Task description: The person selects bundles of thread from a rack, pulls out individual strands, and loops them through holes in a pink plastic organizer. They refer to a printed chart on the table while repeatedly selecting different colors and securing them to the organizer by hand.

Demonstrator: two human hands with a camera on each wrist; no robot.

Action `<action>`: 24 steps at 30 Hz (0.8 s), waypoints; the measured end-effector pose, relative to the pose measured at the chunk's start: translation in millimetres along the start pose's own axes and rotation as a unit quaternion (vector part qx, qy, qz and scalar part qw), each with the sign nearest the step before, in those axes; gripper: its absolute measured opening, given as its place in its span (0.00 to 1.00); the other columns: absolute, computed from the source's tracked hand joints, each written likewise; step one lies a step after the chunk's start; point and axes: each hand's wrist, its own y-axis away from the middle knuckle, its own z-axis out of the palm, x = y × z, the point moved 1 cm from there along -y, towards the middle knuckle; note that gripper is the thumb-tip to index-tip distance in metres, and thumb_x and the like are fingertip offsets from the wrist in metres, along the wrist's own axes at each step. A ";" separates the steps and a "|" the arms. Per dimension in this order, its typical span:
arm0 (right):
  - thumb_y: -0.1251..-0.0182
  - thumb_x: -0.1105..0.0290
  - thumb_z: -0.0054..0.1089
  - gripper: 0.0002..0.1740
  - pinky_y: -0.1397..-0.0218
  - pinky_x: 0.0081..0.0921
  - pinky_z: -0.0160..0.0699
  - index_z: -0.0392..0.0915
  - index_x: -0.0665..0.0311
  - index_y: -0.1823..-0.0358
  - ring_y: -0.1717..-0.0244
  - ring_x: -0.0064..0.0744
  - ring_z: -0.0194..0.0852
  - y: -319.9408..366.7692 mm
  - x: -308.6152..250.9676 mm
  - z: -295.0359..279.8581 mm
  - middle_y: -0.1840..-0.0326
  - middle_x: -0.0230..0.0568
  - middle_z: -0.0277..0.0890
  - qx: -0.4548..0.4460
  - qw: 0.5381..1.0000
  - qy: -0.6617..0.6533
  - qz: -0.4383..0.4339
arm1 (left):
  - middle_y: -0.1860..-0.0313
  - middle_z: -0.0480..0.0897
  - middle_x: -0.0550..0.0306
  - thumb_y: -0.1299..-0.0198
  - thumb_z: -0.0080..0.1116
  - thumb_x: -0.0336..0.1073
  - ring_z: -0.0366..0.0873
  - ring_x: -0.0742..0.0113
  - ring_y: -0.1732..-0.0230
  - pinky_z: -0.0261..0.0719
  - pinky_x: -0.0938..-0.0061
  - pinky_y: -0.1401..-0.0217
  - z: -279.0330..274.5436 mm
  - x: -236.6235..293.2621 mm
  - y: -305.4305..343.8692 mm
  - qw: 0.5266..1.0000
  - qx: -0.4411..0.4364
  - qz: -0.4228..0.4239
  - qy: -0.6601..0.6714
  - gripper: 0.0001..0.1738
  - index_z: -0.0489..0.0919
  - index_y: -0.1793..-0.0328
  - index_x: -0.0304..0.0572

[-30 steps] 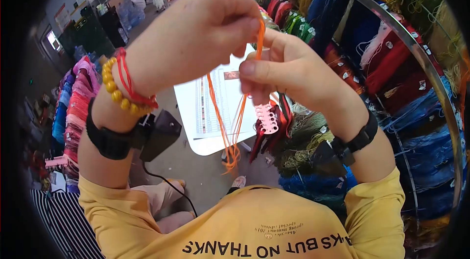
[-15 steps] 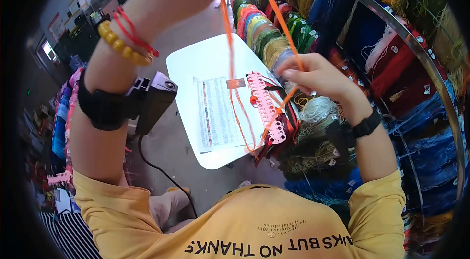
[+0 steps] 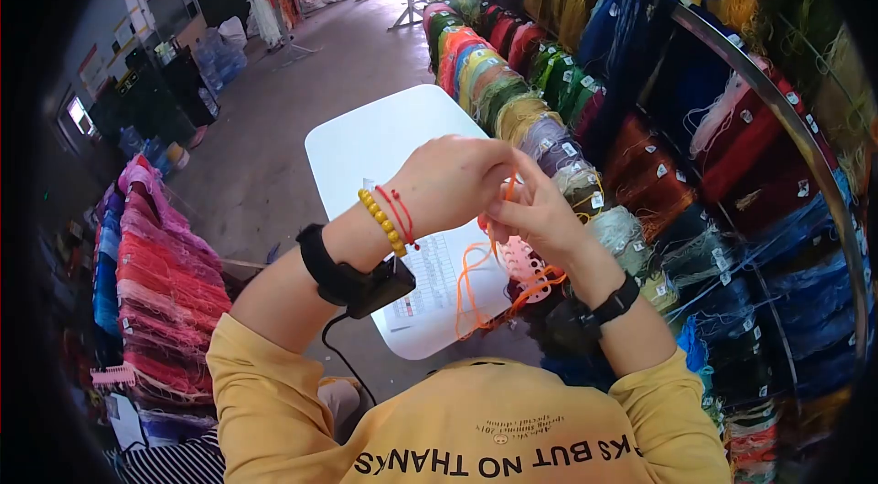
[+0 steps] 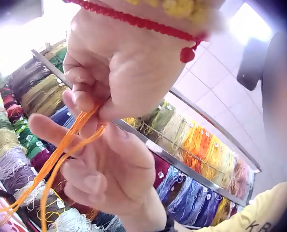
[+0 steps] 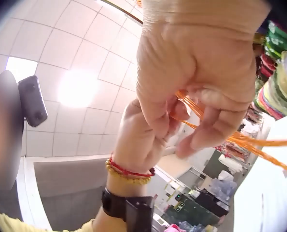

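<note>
Both hands meet over the white table (image 3: 366, 132). My left hand (image 3: 453, 175), with red cord and yellow beads at its wrist, pinches a bundle of orange thread (image 4: 68, 137) between curled fingers and thumb. Right beside it, my right hand (image 3: 541, 221) has its thumb and fingers around the same strands, one finger reaching out. Thread ends (image 3: 468, 292) hang in loose loops below the hands. A pink holed thread card (image 3: 523, 265) lies underneath at the table's right edge, partly hidden by the right hand.
A printed chart (image 3: 430, 274) lies on the table, partly behind the left forearm. Racks of coloured skeins (image 3: 649, 164) line the right side. Pink and red skeins (image 3: 165, 274) hang at left. A black cable (image 3: 340, 338) trails from the left wrist camera.
The hands first worked close together up high, then the left rose and stretched the orange thread away from the right. Now both are lower and together again, over the pink card.
</note>
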 end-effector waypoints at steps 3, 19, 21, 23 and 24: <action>0.45 0.75 0.58 0.32 0.74 0.19 0.72 0.57 0.61 0.37 0.75 0.21 0.71 -6.1 26.0 -8.9 0.69 0.37 0.72 0.088 0.989 0.091 -0.082 | 0.74 0.81 0.51 0.43 0.52 0.32 0.79 0.61 0.75 0.75 0.72 0.70 8.4 -25.1 12.7 0.997 0.032 -0.047 0.043 0.07 0.79 0.63 0.38; 0.42 0.69 0.55 0.08 0.65 0.32 0.73 0.77 0.66 0.66 0.70 0.40 0.77 39.6 -13.2 -64.0 0.70 0.48 0.77 0.269 0.779 0.557 -0.105 | 0.76 0.78 0.63 0.38 0.51 0.36 0.68 0.82 0.82 0.65 0.87 0.80 89.9 -46.1 59.1 0.865 -0.031 -0.285 0.412 0.10 0.78 0.61 0.37; 0.41 0.69 0.51 0.10 0.61 0.27 0.73 0.77 0.65 0.62 0.66 0.35 0.75 74.0 -88.1 -98.5 0.67 0.47 0.76 0.432 0.615 0.653 -0.094 | 0.76 0.78 0.62 0.38 0.50 0.35 0.68 0.82 0.82 0.65 0.86 0.80 98.5 -53.7 65.0 0.829 -0.038 -0.342 0.441 0.11 0.78 0.56 0.37; 0.36 0.66 0.52 0.10 0.65 0.24 0.72 0.78 0.64 0.64 0.69 0.28 0.73 129.7 -149.8 -141.2 0.68 0.40 0.77 0.584 0.483 0.599 -0.259 | 0.75 0.78 0.63 0.38 0.50 0.35 0.67 0.82 0.82 0.65 0.87 0.79 116.5 -68.2 77.2 0.773 -0.033 -0.387 0.502 0.11 0.78 0.55 0.36; 0.34 0.65 0.52 0.10 0.66 0.16 0.71 0.77 0.64 0.63 0.69 0.21 0.74 160.1 -172.4 -158.9 0.66 0.38 0.78 0.644 0.512 0.500 -0.271 | 0.75 0.77 0.63 0.38 0.50 0.35 0.67 0.81 0.81 0.65 0.87 0.78 124.1 -72.5 81.9 0.742 -0.029 -0.409 0.530 0.12 0.78 0.54 0.36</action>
